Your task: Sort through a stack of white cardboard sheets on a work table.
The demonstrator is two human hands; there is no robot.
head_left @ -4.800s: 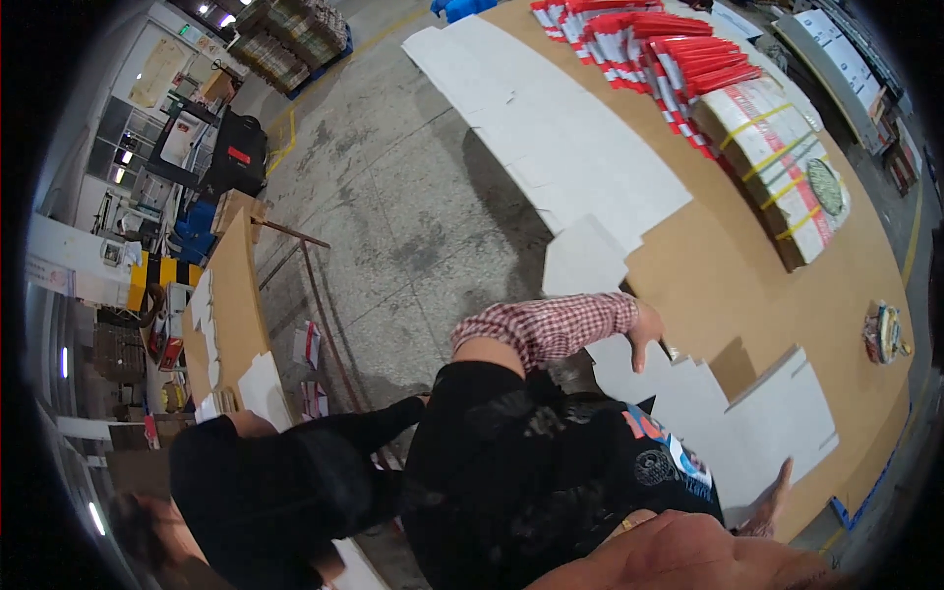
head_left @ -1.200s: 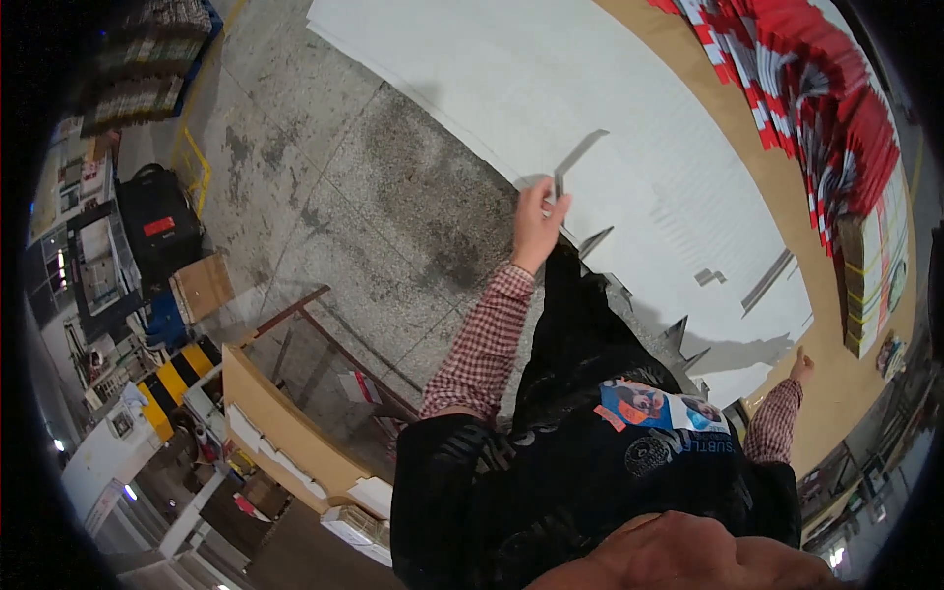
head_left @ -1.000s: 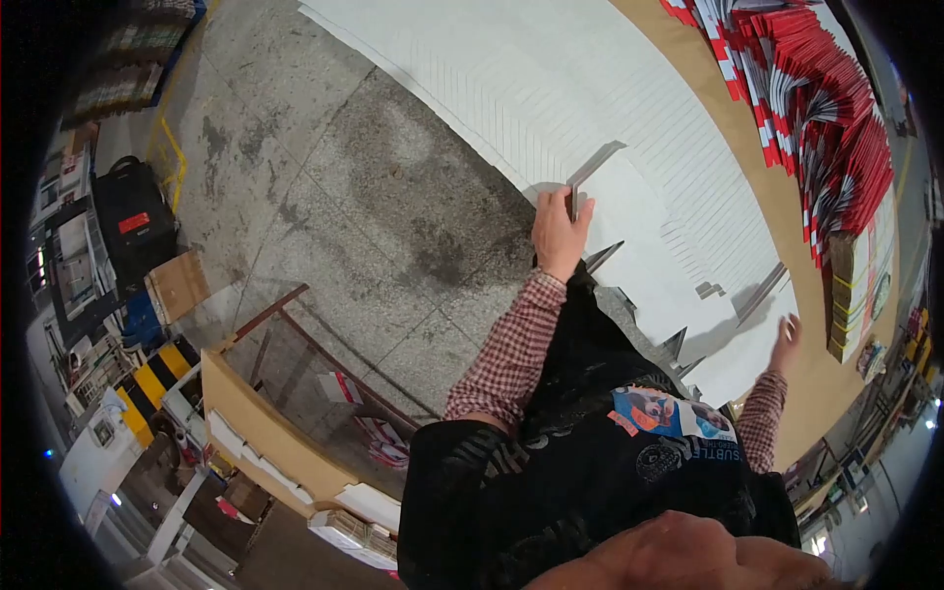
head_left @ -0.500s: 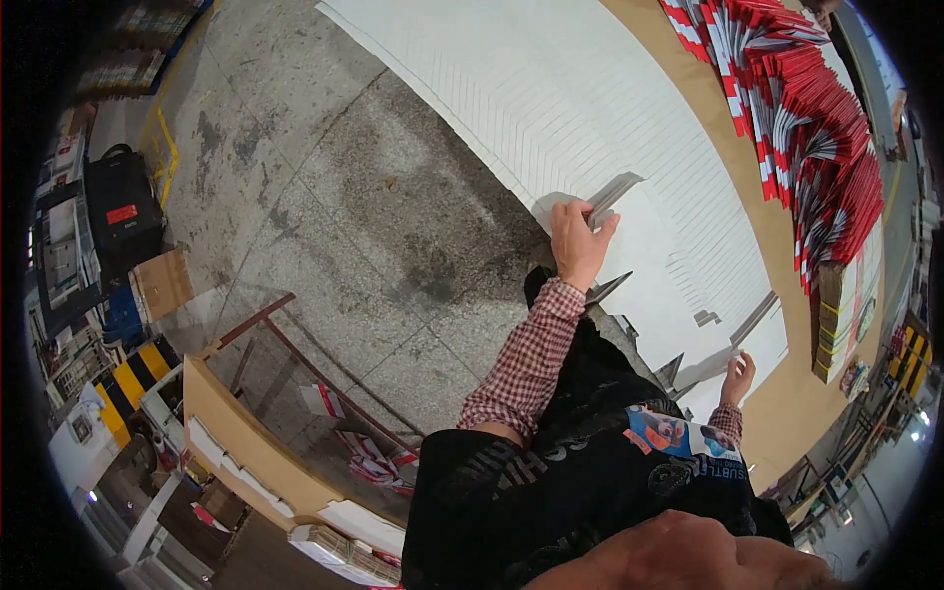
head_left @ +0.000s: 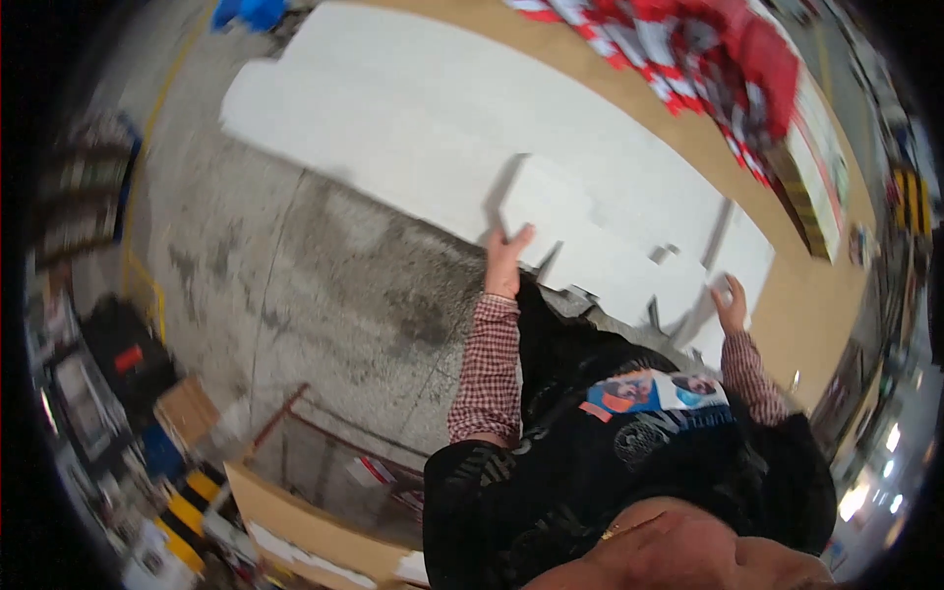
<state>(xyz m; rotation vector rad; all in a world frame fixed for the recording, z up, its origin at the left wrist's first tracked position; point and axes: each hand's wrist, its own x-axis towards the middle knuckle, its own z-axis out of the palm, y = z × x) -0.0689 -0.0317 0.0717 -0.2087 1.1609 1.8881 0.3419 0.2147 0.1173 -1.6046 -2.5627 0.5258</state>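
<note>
A white card blank [head_left: 600, 246] with standing side flaps and small cut tabs along its near edge lies in front of me, on top of a wide layer of white card sheets [head_left: 393, 108]. My left hand [head_left: 505, 264] is at the blank's near left corner, thumb and fingers on either side of the lower end of the left flap. My right hand [head_left: 729, 305] is curled at the lower end of the right flap, by the near right corner. Motion blur softens the fingertips, and the undersides of both hands are hidden.
Brown board [head_left: 796, 315] shows around the white sheets. A fanned pile of red, white and grey folded pieces [head_left: 698, 59] lies at the far right, beside a strapped stack [head_left: 811, 187]. On the left are a concrete floor [head_left: 374, 265], a metal frame [head_left: 324, 423] and a cardboard box [head_left: 187, 413].
The whole view has turned, bringing more of the white sheets' far left end into sight. Both hands stay beside the blank's side flaps.
</note>
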